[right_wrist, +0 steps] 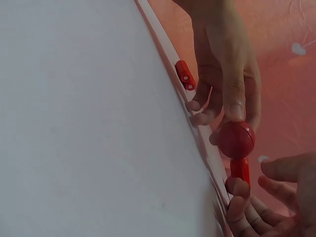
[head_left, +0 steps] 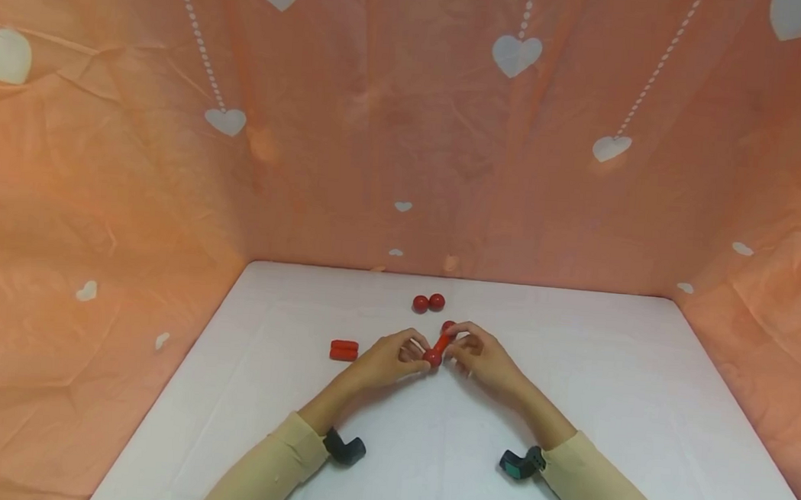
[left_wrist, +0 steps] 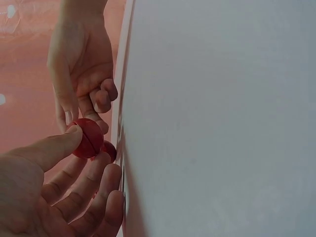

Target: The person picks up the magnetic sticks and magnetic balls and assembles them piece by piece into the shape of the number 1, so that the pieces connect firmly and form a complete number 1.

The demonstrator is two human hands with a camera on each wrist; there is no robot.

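Observation:
A red ball (left_wrist: 90, 138) is pinched between the thumb and fingers of my left hand (head_left: 394, 357). From that ball a short red rod (right_wrist: 240, 170) extends away toward the far side. Fingers of my right hand (head_left: 491, 366) curl against the rod's far end, while its thumb (right_wrist: 284, 168) stands a little apart in the right wrist view. Another red ball (head_left: 448, 326) shows at that far end, partly covered by the right fingers; I cannot tell whether it is joined to the rod. Both hands are close together above the white table.
Two red balls (head_left: 428, 303) sit side by side toward the table's back. Left of my left hand, two red rods (head_left: 344, 350) lie parallel; pale round dots show on their ends in the right wrist view. Orange cloth (head_left: 408, 128) with pale hearts surrounds the white table (head_left: 606, 385).

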